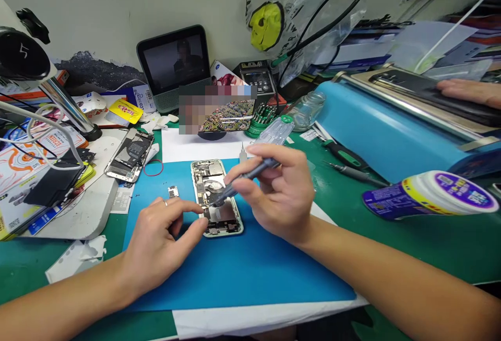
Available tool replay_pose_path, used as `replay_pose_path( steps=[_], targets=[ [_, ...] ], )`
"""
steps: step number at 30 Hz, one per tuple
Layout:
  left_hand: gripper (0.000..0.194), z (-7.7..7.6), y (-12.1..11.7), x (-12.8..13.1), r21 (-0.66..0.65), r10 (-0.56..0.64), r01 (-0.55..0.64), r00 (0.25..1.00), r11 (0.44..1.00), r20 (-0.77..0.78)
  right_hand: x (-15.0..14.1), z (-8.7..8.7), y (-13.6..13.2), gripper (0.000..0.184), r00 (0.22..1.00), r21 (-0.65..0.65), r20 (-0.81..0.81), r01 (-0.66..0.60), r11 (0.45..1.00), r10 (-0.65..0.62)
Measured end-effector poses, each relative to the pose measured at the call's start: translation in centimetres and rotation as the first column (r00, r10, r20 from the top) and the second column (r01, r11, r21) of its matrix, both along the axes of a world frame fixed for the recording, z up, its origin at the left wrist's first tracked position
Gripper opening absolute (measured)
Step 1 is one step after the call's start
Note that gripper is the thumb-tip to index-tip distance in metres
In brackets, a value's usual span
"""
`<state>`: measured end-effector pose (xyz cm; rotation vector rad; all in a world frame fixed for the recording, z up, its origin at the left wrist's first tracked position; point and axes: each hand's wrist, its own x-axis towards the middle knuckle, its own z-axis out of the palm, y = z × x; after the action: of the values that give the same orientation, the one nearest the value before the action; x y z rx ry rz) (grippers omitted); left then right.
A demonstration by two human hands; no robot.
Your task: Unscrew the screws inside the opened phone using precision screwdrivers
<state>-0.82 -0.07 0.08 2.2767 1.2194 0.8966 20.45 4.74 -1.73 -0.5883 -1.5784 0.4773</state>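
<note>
An opened phone (pixel 230 221) with a pale frame and bare inner parts lies on a blue mat (pixel 254 273). My left hand (pixel 156 242) has its thumb and index fingertips close together on the phone's left edge, the other fingers curled. In my right hand (pixel 282 195), fingers and thumb close around a dark grey pen-shaped tool (pixel 245 178). The tool slants down over the middle of the phone, its lower end at the inner parts; contact there is unclear. A small metal part (pixel 173 191) and tiny dark bits lie left of the phone.
Another opened phone (pixel 131 154) rests on a white box at left. Behind stand a smart display (pixel 175 64) and screwdriver bits (pixel 264 114). A purple-and-white tub (pixel 430 195) and a screwdriver (pixel 346 153) lie at right. Another person's hand (pixel 469 92) touches a dark device there.
</note>
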Motion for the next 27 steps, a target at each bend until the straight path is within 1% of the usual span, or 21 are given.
replay_pose_path(
  steps=[1, 3, 5, 6, 8, 11, 14, 16, 21, 25, 27],
  targets=[
    [0.008, 0.0, -0.3, 0.0, 0.016, -0.023, 0.023, 1.0, 1.0, -0.007, 0.2, -0.1, 0.3, 0.038, 0.999, -0.009, -0.014, 0.037, 0.999, -0.037],
    [0.011, -0.1, -1.0, -0.1, 0.084, -0.132, 0.137, 0.989, 0.987, -0.066, 0.4, -0.2, 0.8, 0.041, 0.997, -0.021, -0.028, 0.068, 0.997, -0.068],
    [0.018, -0.3, -1.7, -0.1, 0.163, -0.254, 0.288, 0.946, 0.944, -0.201, 0.5, -0.4, 1.0, 0.043, 0.999, 0.0, -0.018, 0.044, 0.999, -0.044],
    [0.024, -0.5, -2.0, -0.1, 0.177, -0.288, 0.343, 0.917, 0.923, -0.276, 0.5, -0.5, 0.9, 0.044, 1.0, 0.017, -0.006, 0.026, 1.0, -0.026],
    [0.035, -0.8, -2.5, -0.1, 0.168, -0.304, 0.393, 0.867, 0.904, -0.394, 0.3, -0.8, 0.6, 0.044, 1.0, 0.049, 0.029, 0.0, 0.999, -0.001],
    [0.045, -1.2, -3.0, 0.1, 0.142, -0.286, 0.403, 0.817, 0.904, -0.502, 0.0, -1.4, 0.0, 0.044, 0.993, 0.087, 0.106, -0.051, 0.995, 0.042],
    [0.052, -1.4, -3.3, 0.4, 0.17, -0.225, 0.379, 0.795, 0.91, -0.564, 0.2, -1.7, -0.2, 0.047, 0.979, 0.116, 0.188, -0.105, 0.988, 0.082],
    [0.055, -1.5, -3.4, 0.5, 0.198, -0.184, 0.361, 0.787, 0.911, -0.589, 0.6, -1.6, -0.2, 0.049, 0.973, 0.123, 0.214, -0.111, 0.986, 0.082],
    [0.055, -1.6, -3.5, 0.6, 0.239, -0.153, 0.359, 0.784, 0.902, -0.602, 1.4, -1.1, -0.4, 0.051, 0.963, 0.139, 0.255, -0.121, 0.983, 0.083],
    [0.054, -1.6, -3.3, 0.6, 0.234, -0.16, 0.36, 0.788, 0.903, -0.595, 1.1, -1.4, -0.5, 0.052, 0.954, 0.189, 0.283, -0.152, 0.97, 0.095],
    [0.055, -1.5, -3.3, 0.6, 0.234, -0.158, 0.358, 0.788, 0.904, -0.595, 1.0, -1.6, -0.5, 0.053, 0.951, 0.195, 0.297, -0.145, 0.97, 0.082]
  ],
)
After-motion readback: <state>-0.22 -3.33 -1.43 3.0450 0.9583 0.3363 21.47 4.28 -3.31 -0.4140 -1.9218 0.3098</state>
